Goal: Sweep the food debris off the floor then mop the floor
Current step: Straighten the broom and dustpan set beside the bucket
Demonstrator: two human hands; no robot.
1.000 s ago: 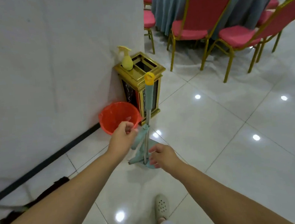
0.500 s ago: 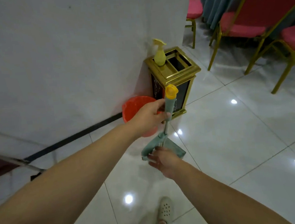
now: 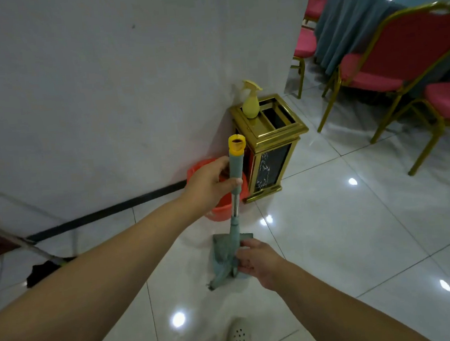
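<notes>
Down by the white shoe [image 3: 237, 335], the right hand [image 3: 259, 261] grips the teal mop [image 3: 227, 257] at its head on the floor [image 3: 347, 241]. Further up, the left hand [image 3: 208, 184] wraps round its handle, just before the orange bucket [image 3: 219, 211] and gold bin [image 3: 271, 150] by the wall.

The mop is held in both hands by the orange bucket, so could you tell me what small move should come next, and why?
Probably release the right hand from the mop head and lower it flat onto the floor: the left hand already grips the mop handle, and the head looks folded.
</notes>
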